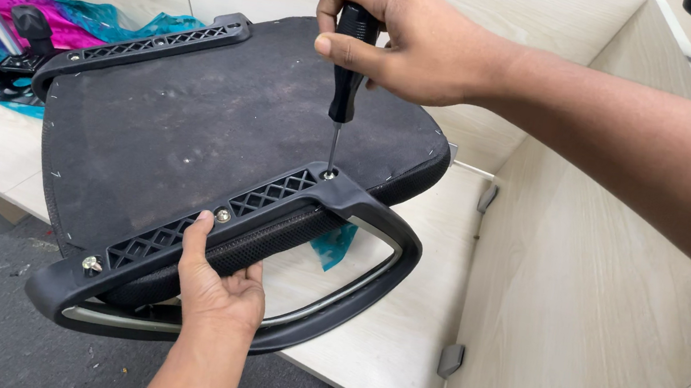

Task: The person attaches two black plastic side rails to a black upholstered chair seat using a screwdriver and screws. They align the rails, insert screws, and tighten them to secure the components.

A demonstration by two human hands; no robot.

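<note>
I had the upturned chair seat [222, 114] lying on the pale wooden tabletop [400, 319], its dusty black underside facing up and its near edge hanging out over the floor. My right hand [404, 36] was closed around the black handle of a screwdriver [347, 68], held upright, its tip set into the screw [328, 174] at the far end of the near armrest bracket [226, 213]. My left hand [219, 289] had its grip closed on that bracket from below, thumb pressed on the lattice strip just beside the middle screw [223, 215].

I judged the step in hand to be working the end screw of this armrest. The next move called for keeping the shaft square to the screw head, pressing down so the tip would not slip, and holding the bracket firm against the twist.

I could not tell whether the screw was going in or coming out, nor how deeply the tip sat. A third screw [92, 263] showed near the bracket's close end. The far armrest [150, 45] was partly cut off by the seat, and the chair parts on the coloured plastic sheet [72, 25] at the left were hard to make out.
</note>
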